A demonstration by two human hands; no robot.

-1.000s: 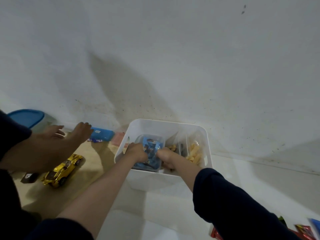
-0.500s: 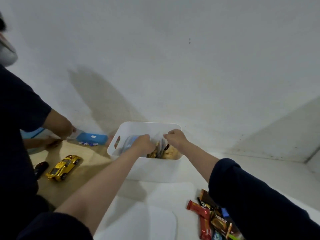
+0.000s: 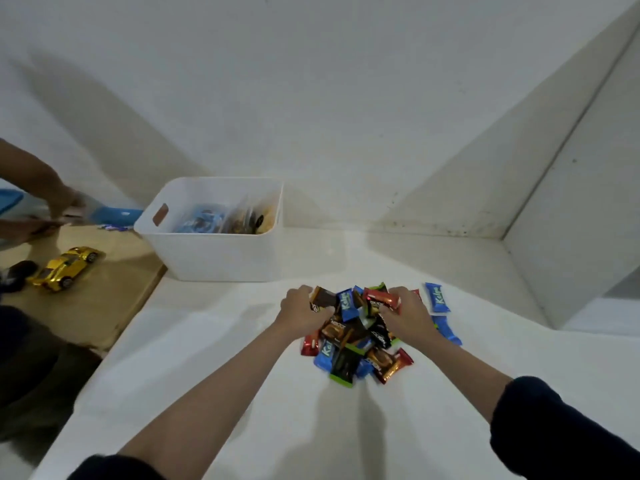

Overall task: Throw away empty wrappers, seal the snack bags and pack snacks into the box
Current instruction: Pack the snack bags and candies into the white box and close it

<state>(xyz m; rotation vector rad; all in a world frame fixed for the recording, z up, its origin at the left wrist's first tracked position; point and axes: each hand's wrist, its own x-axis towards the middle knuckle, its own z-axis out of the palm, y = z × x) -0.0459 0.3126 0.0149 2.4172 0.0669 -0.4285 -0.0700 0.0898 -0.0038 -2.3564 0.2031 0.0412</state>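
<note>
A white plastic box (image 3: 214, 258) stands at the back of the white surface, with several bagged snacks (image 3: 221, 221) inside. In front of it lies a pile of small wrapped snack bars (image 3: 353, 344) in blue, red, brown and black. My left hand (image 3: 299, 308) presses against the pile's left side with fingers curled around the bars. My right hand (image 3: 407, 315) closes on the pile's right side, over a red bar. Two blue bars (image 3: 438, 299) lie apart, just right of my right hand.
Another person's hands (image 3: 52, 206) work at the far left near a blue packet (image 3: 114, 214). A gold toy car (image 3: 65, 268) sits on a brown board (image 3: 104, 306) left of the box. Walls close the back and right side.
Both my hands have left the box and come down onto the pile of snack bars in front of it. The view has shifted right and downward.
</note>
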